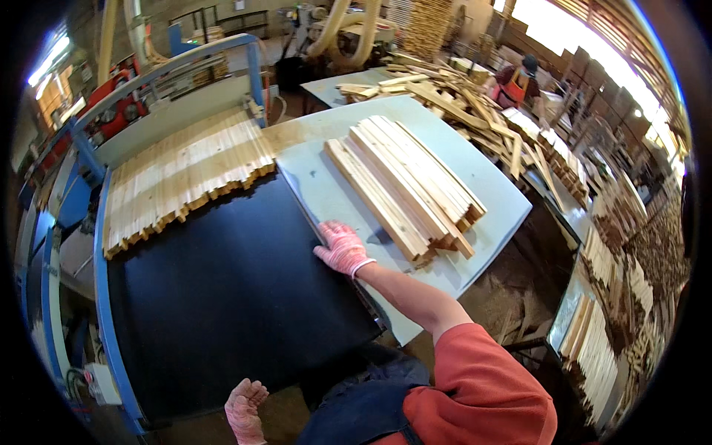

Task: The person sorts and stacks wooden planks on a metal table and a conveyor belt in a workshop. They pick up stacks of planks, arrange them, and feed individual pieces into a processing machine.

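My right hand (343,248), in a pink-and-white knit glove, rests on the left edge of a pale blue tabletop (311,159). Its fingers lie spread and hold nothing. Just right of it sits a stack of light wooden strips (404,185), laid side by side with uneven ends. My left hand (246,410), gloved the same way, hangs by the near edge of a black conveyor belt (237,304); its fingers are loosely bent with nothing visible in them. Across the belt's far end lies a row of wooden strips (189,174) placed edge to edge.
A blue metal frame (100,297) borders the belt on the left and arches over its far end. Beyond the tabletop lies a jumbled heap of wood offcuts (467,104). Another person (515,85) stands at the far right. More strips (593,356) are stacked at the right.
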Demonstrator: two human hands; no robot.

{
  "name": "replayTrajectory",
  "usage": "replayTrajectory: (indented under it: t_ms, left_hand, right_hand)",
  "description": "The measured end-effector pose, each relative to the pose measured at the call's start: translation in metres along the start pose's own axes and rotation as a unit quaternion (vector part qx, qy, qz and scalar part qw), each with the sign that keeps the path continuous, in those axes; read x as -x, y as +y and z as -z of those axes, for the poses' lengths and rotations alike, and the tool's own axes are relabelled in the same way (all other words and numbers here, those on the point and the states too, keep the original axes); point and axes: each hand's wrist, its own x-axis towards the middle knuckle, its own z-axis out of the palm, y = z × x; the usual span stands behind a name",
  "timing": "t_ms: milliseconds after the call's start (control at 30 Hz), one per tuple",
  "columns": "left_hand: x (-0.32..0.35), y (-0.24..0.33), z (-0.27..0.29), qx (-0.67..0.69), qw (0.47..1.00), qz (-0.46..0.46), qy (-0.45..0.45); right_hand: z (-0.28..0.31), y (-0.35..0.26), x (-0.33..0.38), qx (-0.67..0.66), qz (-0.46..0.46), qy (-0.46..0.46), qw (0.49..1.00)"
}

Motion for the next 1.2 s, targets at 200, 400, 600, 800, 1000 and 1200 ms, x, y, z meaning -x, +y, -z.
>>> replayTrajectory:
  t_ms: [200, 400, 600, 800, 1000, 1200]
  left_hand:
    - [-0.056, 0.013, -0.065, -0.029, 0.994, 0.025, -0.104]
    - [-0.092, 0.002, -0.152, -0.068, 0.966, 0.066, -0.242]
    - [-0.116, -0.008, -0.283, -0.098, 0.937, 0.038, -0.332]
    - [-0.156, -0.049, -0.476, -0.223, 0.928, 0.006, -0.299]
    - [-0.207, -0.105, -0.612, -0.578, 0.796, -0.053, -0.171]
    - [-0.227, -0.126, -0.62, -0.485, 0.861, -0.076, -0.131]
  right_hand:
    - [0.036, 0.005, 0.093, -0.109, 0.012, -0.025, 0.994]
    - [0.091, 0.07, 0.187, -0.081, -0.018, 0.123, 0.989]
    - [0.182, 0.171, 0.215, -0.012, -0.208, 0.251, 0.945]
    - [0.2, 0.223, 0.195, -0.02, -0.293, -0.043, 0.955]
    - [0.192, 0.253, 0.2, -0.062, -0.2, -0.043, 0.977]
    - [0.204, 0.262, 0.206, -0.101, -0.116, 0.066, 0.986]
